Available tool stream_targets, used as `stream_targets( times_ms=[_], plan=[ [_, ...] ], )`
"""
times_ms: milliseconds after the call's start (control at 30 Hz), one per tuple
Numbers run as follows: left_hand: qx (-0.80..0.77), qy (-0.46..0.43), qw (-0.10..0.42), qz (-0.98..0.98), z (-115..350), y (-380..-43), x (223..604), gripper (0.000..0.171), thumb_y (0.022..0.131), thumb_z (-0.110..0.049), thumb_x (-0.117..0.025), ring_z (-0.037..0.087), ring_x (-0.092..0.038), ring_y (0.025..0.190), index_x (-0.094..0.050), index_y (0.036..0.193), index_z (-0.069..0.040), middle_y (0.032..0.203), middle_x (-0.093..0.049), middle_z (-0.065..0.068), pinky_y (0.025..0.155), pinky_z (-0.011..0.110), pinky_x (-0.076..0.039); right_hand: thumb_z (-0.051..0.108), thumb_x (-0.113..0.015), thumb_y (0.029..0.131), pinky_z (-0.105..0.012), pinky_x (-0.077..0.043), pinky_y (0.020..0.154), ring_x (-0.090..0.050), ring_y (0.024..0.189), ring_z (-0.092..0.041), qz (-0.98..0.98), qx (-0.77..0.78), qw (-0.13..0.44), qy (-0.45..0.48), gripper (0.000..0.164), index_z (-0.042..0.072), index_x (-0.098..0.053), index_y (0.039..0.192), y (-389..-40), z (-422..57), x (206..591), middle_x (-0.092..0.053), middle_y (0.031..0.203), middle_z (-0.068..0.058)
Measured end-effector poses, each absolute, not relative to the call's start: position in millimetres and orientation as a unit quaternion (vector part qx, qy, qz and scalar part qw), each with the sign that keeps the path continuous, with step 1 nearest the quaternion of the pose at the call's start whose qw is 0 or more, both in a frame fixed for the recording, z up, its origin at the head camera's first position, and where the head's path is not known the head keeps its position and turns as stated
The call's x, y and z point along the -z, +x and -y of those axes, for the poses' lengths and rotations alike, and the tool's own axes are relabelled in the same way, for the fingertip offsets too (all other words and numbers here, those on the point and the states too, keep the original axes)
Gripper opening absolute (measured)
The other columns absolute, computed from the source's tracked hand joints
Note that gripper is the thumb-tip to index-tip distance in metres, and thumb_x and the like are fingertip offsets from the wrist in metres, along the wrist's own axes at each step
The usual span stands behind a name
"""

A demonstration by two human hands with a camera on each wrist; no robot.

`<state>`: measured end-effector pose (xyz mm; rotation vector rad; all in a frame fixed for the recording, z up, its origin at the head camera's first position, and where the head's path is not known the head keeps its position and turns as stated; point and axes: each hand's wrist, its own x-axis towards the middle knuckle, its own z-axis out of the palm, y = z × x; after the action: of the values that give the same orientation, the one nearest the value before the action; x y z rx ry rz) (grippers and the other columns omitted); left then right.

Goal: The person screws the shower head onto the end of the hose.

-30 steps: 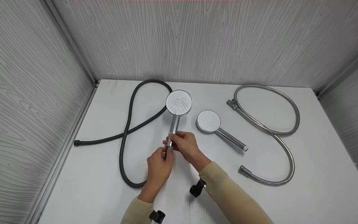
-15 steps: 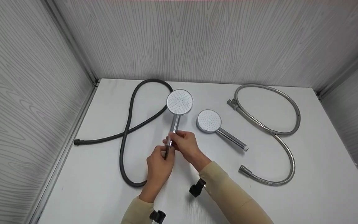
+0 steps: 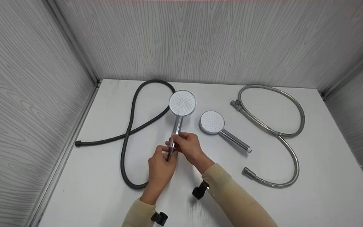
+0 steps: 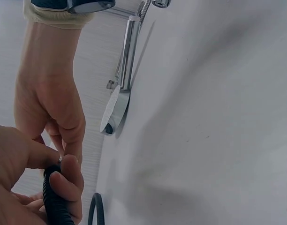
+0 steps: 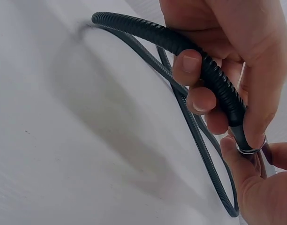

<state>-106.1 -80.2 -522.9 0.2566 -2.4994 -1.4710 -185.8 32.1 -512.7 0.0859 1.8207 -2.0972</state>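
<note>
My right hand pinches the chrome handle of a hand shower, its round white spray face turned up. Just below it, the fingers of my left hand grip the end of a black ribbed hose. In the right wrist view the hose's end fitting meets the handle's end between both hands; whether the threads are engaged is hidden by the fingers. From my left hand the hose loops away over the white table, crossing itself, to a loose end nut at the left.
A second hand shower lies right of my hands, handle toward the lower right. Farther right, a silver metal hose lies looped on the table. Grey wood-grain panels stand at the back and both sides.
My left thumb and fingers have shifted slightly around the hose end at the joint. The right hand and the hand shower stay almost where they were.
</note>
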Motion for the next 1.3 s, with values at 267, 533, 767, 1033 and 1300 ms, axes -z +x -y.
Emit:
stream_targets(
  times_ms=[267, 533, 767, 1033, 1300],
  plan=[
    [0.506, 0.083, 0.113, 0.851, 80.2, -108.0, 520.8, 0.018, 0.101, -0.012, -0.064, 0.010, -0.052, 0.059, -0.072, 0.094, 0.003, 0.066, -0.063, 0.003, 0.057, 0.024, -0.042, 0.011, -0.061, 0.105, -0.032, -0.064, 0.086, -0.078, 0.097, -0.020, -0.645, 0.741, 0.187, 0.026, 0.036, -0.017, -0.062, 0.128, -184.7, -31.8, 511.3, -0.077, 0.099, -0.014],
    [0.511, 0.091, 0.114, 0.847, 82.1, -106.0, 521.5, 0.018, 0.095, -0.014, -0.076, 0.009, -0.057, 0.058, -0.066, 0.105, -0.003, 0.067, -0.068, 0.003, 0.058, 0.026, -0.045, 0.012, -0.063, 0.104, -0.030, -0.063, 0.084, -0.078, 0.092, -0.018, -0.640, 0.745, 0.182, 0.041, 0.034, -0.016, -0.064, 0.123, -184.8, -31.0, 512.0, -0.078, 0.096, -0.015],
    [0.514, 0.091, 0.104, 0.847, 81.2, -106.9, 520.4, 0.019, 0.101, -0.016, -0.067, 0.010, -0.053, 0.057, -0.073, 0.102, 0.002, 0.064, -0.063, 0.001, 0.057, 0.026, -0.043, 0.012, -0.062, 0.105, -0.031, -0.063, 0.086, -0.078, 0.095, -0.020, -0.648, 0.740, 0.179, 0.029, 0.036, -0.016, -0.063, 0.126, -184.6, -31.1, 513.4, -0.078, 0.100, -0.017],
    [0.519, 0.075, 0.073, 0.849, 83.6, -107.8, 516.2, 0.018, 0.101, -0.012, -0.063, 0.008, -0.056, 0.052, -0.071, 0.092, 0.000, 0.060, -0.064, -0.001, 0.051, 0.022, -0.041, 0.012, -0.062, 0.105, -0.032, -0.063, 0.088, -0.079, 0.096, -0.020, -0.654, 0.734, 0.184, 0.027, 0.034, -0.015, -0.063, 0.127, -184.4, -30.3, 511.3, -0.078, 0.101, -0.016],
    [0.537, 0.083, 0.066, 0.837, 85.2, -106.1, 519.5, 0.020, 0.099, -0.017, -0.071, 0.009, -0.064, 0.055, -0.068, 0.106, 0.002, 0.066, -0.072, 0.003, 0.052, 0.024, -0.047, 0.012, -0.061, 0.105, -0.034, -0.063, 0.090, -0.078, 0.098, -0.020, -0.654, 0.733, 0.185, 0.025, 0.036, -0.015, -0.062, 0.129, -183.6, -30.5, 509.5, -0.078, 0.102, -0.015]
  ],
)
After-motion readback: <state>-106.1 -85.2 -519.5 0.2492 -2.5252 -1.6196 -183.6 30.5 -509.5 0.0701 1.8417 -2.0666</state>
